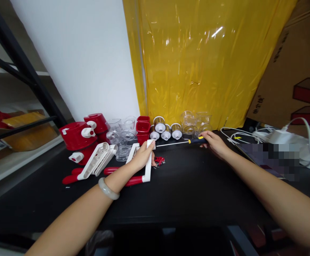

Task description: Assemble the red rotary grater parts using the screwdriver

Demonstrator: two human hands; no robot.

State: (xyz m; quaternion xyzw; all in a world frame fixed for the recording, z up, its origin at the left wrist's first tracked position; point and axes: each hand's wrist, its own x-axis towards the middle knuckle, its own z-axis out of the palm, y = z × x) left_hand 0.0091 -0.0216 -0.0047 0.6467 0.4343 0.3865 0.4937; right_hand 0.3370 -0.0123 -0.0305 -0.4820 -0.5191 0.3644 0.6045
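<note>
My left hand point(142, 156) is closed around the white arm of a crank handle point(147, 174), whose red grip points left. In my right hand point(213, 142) is a screwdriver point(194, 141) with a dark blue and yellow handle. Its long shaft lies level, and the tip reaches the top end of the crank arm beside my left thumb. Behind my left hand lies another white crank arm with a red grip point(111, 170). Small red parts and screws point(159, 160) lie just right of my left hand.
Red housings point(77, 137) and white crank handles point(97, 160) stand at the left. Along the back are clear plastic cups point(128, 124), red hoppers point(143, 127), metal grater drums point(159, 124) and more clear parts point(197, 122). White cables point(234, 133) and a charger point(279, 137) lie right.
</note>
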